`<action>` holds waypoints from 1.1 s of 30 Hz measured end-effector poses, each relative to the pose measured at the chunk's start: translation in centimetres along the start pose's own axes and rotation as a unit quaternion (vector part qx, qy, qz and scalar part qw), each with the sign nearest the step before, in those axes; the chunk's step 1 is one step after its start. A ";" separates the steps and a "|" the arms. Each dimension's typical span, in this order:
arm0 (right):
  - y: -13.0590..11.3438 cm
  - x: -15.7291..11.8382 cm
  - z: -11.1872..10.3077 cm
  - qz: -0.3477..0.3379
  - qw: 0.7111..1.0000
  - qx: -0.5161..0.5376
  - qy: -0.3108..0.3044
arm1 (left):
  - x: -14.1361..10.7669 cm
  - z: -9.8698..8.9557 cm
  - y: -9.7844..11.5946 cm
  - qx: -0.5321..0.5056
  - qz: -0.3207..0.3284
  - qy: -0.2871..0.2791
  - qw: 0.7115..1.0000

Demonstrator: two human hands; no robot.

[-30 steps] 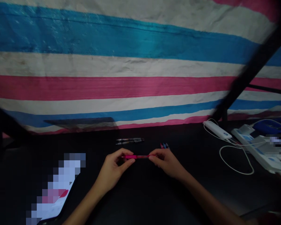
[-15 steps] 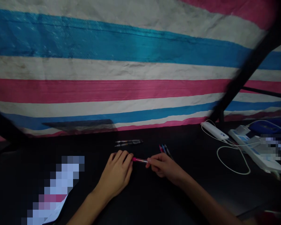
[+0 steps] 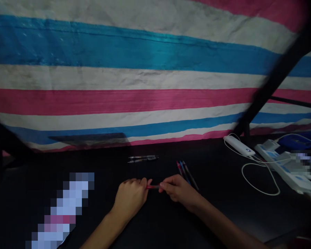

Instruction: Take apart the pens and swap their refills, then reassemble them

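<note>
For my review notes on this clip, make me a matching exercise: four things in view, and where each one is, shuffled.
Things:
1. red pen
2. pair of pens
3. power strip
4. striped sheet

Places:
A. rising behind the table
B. lying side by side, beyond the hands
C. held between the left hand and the right hand
D. at the right side of the picture

Pairs: 1-C, 2-B, 3-D, 4-A

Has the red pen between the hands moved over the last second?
Yes: the red pen now sits lower in the view, nearer the person and farther from the two pens lying on the table beyond.
</note>
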State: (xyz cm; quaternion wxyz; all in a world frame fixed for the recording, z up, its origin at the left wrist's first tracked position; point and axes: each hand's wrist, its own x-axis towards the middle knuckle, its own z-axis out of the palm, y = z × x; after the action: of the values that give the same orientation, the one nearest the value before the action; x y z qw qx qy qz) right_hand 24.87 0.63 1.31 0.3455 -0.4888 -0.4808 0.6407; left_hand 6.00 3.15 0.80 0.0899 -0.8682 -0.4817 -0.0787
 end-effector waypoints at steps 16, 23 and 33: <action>-0.1 -0.5 0.6 -0.322 0.883 -0.328 0.098 | 0.1 -0.7 -0.5 -0.050 -0.028 -0.062 0.996; 0.0 0.0 -0.2 -0.321 0.884 -0.310 0.136 | -0.1 -0.4 -1.0 -0.203 -0.036 -0.011 0.978; -0.1 0.8 -2.7 -0.132 0.986 -0.030 0.093 | 0.1 -0.5 -2.9 -0.381 0.038 0.151 0.911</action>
State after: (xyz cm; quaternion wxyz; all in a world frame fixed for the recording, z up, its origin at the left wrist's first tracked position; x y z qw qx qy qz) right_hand 27.21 2.17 0.97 0.4553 -0.4885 -0.5264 0.5263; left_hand 3.61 4.61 1.56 -0.1732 -0.8321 -0.3620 -0.3829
